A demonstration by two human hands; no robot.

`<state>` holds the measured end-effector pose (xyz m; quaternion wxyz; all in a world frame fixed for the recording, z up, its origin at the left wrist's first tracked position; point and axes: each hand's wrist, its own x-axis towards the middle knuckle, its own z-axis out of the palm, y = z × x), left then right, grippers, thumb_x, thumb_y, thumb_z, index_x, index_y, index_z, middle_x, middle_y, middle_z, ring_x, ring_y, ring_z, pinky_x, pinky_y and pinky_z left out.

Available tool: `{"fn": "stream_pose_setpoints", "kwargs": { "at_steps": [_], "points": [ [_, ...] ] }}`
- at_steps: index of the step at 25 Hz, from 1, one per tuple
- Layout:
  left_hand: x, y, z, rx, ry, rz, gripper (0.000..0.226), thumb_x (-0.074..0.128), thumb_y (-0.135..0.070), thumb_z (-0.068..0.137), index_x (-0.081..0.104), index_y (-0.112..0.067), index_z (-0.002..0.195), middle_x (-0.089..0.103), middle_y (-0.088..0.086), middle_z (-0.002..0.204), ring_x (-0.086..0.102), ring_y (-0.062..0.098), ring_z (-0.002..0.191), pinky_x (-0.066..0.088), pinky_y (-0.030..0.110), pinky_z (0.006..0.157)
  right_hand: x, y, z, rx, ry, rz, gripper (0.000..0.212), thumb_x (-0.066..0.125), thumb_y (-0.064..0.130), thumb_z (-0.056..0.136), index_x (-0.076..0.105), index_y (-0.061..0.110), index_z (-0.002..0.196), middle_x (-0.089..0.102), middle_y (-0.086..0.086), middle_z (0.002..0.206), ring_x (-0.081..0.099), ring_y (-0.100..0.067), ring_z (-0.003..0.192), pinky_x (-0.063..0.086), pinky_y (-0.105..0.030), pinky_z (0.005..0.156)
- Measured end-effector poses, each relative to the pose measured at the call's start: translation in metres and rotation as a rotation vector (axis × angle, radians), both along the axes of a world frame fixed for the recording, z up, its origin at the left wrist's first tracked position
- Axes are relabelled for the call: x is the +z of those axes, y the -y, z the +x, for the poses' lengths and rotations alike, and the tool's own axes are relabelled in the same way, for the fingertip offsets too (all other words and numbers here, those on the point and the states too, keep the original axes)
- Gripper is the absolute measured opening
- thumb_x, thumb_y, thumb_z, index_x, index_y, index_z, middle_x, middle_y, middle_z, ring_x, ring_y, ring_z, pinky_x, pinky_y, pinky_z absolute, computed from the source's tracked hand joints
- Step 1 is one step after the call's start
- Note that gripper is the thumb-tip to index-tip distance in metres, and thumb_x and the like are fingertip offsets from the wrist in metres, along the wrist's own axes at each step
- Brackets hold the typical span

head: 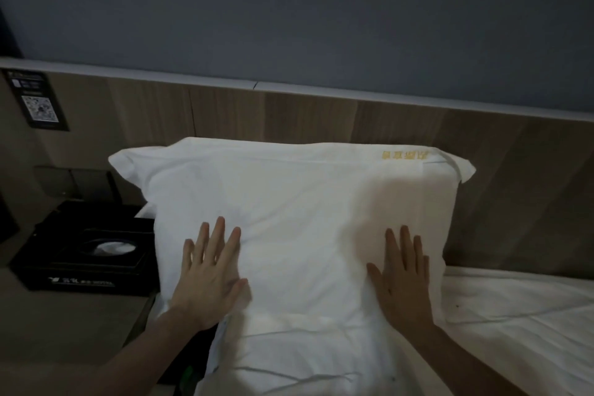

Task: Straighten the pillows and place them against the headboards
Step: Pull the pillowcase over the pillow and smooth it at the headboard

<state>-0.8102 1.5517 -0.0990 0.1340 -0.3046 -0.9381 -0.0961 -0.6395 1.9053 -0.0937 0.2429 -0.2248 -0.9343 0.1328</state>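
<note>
In the head view, a white pillow (pixel 299 219) fills the centre of the frame, its top edge against the wooden headboard (pixel 321 116). The left hand (pixel 210 276) and right hand (pixel 401 280) press flat on its lower half, fingers straight and spread, gripping nothing. A black tissue box (pixel 86 254) sits at left.
</note>
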Motion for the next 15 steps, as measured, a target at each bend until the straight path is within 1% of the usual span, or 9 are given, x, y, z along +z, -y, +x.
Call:
{"fn": "stream_pose_setpoints", "kwargs": {
  "at_steps": [2,5,7,9,10,12,13,14,15],
  "points": [
    [-0.004,0.011,-0.003,0.008,0.017,-0.047,0.101,0.061,-0.051,0.087,0.003,-0.025,0.166,-0.016,0.009,0.173,-0.010,0.039,0.159,0.019,0.067,0.122,-0.009,0.003,0.004,-0.015,0.033,-0.004,0.076,0.029,0.062,0.100,0.005,0.032,0.165,-0.006,0.002,0.175,-0.005,-0.032,0.161,0.009,-0.062,0.126],
    [-0.008,0.031,-0.007,0.045,0.028,-0.142,0.114,0.073,-0.041,0.076,0.005,-0.026,0.166,-0.012,0.007,0.174,-0.004,0.042,0.159,0.027,0.069,0.117,-0.015,0.003,0.001,-0.027,0.068,0.007,0.078,0.026,0.064,0.099,0.001,0.032,0.165,-0.007,0.002,0.175,-0.006,-0.032,0.161,0.009,-0.064,0.126],
    [-0.007,0.041,-0.013,0.077,0.062,-0.142,0.117,0.074,-0.040,0.075,0.000,-0.030,0.166,-0.017,0.002,0.174,-0.004,0.044,0.159,0.028,0.068,0.117,-0.013,0.002,-0.006,-0.040,0.075,-0.003,0.078,0.026,0.065,0.098,-0.001,0.034,0.165,-0.009,0.004,0.175,-0.007,-0.031,0.161,0.008,-0.064,0.126],
    [-0.002,0.052,-0.016,0.095,0.148,-0.106,0.115,0.070,-0.040,0.080,-0.010,-0.035,0.164,-0.027,-0.005,0.171,0.000,0.045,0.159,0.030,0.064,0.118,-0.013,0.002,-0.008,-0.043,0.083,-0.013,0.079,0.028,0.065,0.098,-0.003,0.036,0.164,-0.010,0.005,0.175,-0.008,-0.030,0.161,0.008,-0.064,0.125],
    [-0.004,0.057,-0.017,0.093,0.176,-0.056,0.114,0.068,-0.039,0.083,-0.014,-0.037,0.163,-0.031,-0.007,0.169,0.009,0.045,0.158,0.035,0.058,0.118,-0.014,0.000,-0.006,-0.040,0.088,-0.010,0.079,0.028,0.065,0.098,-0.003,0.037,0.164,-0.010,0.006,0.175,-0.007,-0.030,0.161,0.008,-0.063,0.125],
    [-0.008,0.068,-0.016,0.102,0.310,0.071,0.114,0.069,-0.034,0.085,-0.015,-0.036,0.163,-0.032,-0.006,0.169,0.041,0.039,0.148,0.049,0.046,0.108,-0.017,-0.002,0.002,-0.017,0.093,0.014,0.079,0.031,0.064,0.098,-0.002,0.037,0.164,-0.010,0.007,0.175,-0.007,-0.029,0.161,0.010,-0.061,0.125],
    [-0.007,0.072,-0.013,0.112,0.394,0.112,0.113,0.071,-0.030,0.086,-0.011,-0.032,0.164,-0.027,-0.002,0.171,0.051,0.036,0.141,0.053,0.042,0.101,-0.018,-0.005,0.008,-0.013,0.085,0.029,0.079,0.033,0.063,0.098,0.000,0.036,0.165,-0.007,0.005,0.175,-0.004,-0.029,0.161,0.012,-0.060,0.125],
    [-0.011,0.077,-0.016,0.112,0.455,0.190,0.110,0.073,-0.027,0.086,-0.004,-0.025,0.165,-0.016,0.004,0.173,0.053,0.035,0.138,0.054,0.041,0.099,-0.018,-0.010,0.012,-0.016,0.056,0.034,0.080,0.037,0.061,0.098,0.007,0.032,0.165,-0.001,0.000,0.175,0.002,-0.030,0.161,0.017,-0.059,0.124],
    [-0.011,0.082,-0.020,0.144,0.468,0.275,0.106,0.076,-0.025,0.085,0.007,-0.018,0.165,0.000,0.011,0.172,0.052,0.036,0.139,0.053,0.042,0.100,-0.020,-0.016,0.015,-0.038,0.003,0.006,0.081,0.041,0.060,0.096,0.016,0.025,0.165,0.009,-0.008,0.174,0.012,-0.034,0.160,0.024,-0.058,0.123]
  ]
}}
